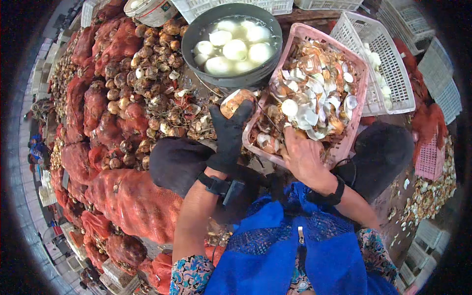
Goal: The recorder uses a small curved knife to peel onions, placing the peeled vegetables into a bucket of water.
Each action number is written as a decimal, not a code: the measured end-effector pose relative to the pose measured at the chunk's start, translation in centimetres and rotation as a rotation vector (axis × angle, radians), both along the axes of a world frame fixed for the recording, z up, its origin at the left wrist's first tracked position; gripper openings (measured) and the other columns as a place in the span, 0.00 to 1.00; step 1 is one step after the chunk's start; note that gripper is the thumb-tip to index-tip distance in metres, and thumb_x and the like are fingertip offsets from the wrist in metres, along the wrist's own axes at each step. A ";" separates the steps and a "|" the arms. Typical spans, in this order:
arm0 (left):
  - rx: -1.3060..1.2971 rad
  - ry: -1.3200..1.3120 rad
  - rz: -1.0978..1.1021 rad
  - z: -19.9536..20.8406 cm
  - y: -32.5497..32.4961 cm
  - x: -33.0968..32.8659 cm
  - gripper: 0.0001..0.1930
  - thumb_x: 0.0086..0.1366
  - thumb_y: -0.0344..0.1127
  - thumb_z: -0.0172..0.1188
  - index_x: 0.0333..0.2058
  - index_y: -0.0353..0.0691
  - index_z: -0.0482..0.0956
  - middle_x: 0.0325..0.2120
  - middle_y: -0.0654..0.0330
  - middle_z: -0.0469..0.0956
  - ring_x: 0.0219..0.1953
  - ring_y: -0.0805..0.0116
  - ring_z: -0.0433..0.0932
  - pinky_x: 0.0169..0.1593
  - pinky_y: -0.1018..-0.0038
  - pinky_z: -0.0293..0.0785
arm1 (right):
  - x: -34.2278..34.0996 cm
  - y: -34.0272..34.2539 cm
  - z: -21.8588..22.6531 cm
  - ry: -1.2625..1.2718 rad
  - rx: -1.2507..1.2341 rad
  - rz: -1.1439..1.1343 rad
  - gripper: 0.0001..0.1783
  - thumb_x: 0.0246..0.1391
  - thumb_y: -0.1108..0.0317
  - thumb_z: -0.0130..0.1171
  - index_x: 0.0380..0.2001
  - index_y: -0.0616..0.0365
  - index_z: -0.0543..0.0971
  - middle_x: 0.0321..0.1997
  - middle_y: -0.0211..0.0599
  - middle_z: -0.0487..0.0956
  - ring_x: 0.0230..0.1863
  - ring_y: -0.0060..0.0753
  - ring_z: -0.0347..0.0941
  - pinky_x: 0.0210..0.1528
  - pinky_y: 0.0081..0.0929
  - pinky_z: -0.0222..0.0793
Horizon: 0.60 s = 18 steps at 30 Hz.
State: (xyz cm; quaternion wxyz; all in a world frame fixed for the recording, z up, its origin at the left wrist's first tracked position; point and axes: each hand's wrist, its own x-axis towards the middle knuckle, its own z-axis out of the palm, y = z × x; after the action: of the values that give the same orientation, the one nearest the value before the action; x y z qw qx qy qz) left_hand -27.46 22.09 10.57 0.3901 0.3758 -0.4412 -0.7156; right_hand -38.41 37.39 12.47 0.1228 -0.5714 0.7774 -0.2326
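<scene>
My left hand [231, 132], in a black glove, grips an onion [238, 102] with brown, partly loose skin. It holds the onion beside the near-left corner of a pink plastic basket [250, 129]. My bare right hand [307, 155] is closed over the basket's near edge. From its fingers a thin dark knife blade [272, 121] seems to point toward the onion; the handle is hidden in the hand. Onion peels [309, 115], white and brown, heap up inside the basket, with a pale peeled onion [289, 107] among them.
Beyond my left hand stands a dark tub [191, 61] of peeled onions in water. Unpeeled onions [155, 64] and red mesh sacks [132, 196] cover the left side. A white crate [400, 73] with peeled onions is at the far right. Scattered skins [427, 194] lie at right.
</scene>
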 end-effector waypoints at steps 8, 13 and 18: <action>-0.236 -0.359 0.035 -2.4 -0.9 0.0 0.26 0.54 0.33 0.70 0.47 0.32 0.66 0.44 0.54 0.74 0.43 0.68 0.75 0.46 0.71 0.75 | 1.0 -1.7 -1.9 -0.076 0.162 -0.060 0.17 0.45 0.70 0.60 0.35 0.63 0.66 0.19 0.54 0.73 0.25 0.61 0.73 0.28 0.53 0.66; -0.164 -0.232 -0.015 -2.9 -1.7 0.6 0.25 0.55 0.35 0.69 0.46 0.32 0.67 0.43 0.53 0.74 0.43 0.66 0.76 0.48 0.70 0.75 | -1.1 -2.2 0.4 -0.133 0.322 -0.024 0.21 0.44 0.68 0.58 0.41 0.64 0.67 0.22 0.57 0.74 0.30 0.62 0.73 0.34 0.51 0.69; -0.086 -0.168 -0.253 -0.7 -1.6 1.4 0.24 0.59 0.40 0.65 0.48 0.32 0.69 0.43 0.52 0.76 0.44 0.64 0.78 0.49 0.69 0.77 | -7.1 -0.7 0.3 -0.450 0.254 0.136 0.16 0.42 0.68 0.57 0.37 0.63 0.73 0.27 0.52 0.75 0.29 0.51 0.73 0.35 0.42 0.68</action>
State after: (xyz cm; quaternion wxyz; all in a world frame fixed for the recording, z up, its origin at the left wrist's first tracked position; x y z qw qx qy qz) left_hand -26.02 20.50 9.85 0.2742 0.3586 -0.5464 -0.7055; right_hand -45.55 36.65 12.75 0.3786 -0.5363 0.7133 -0.2453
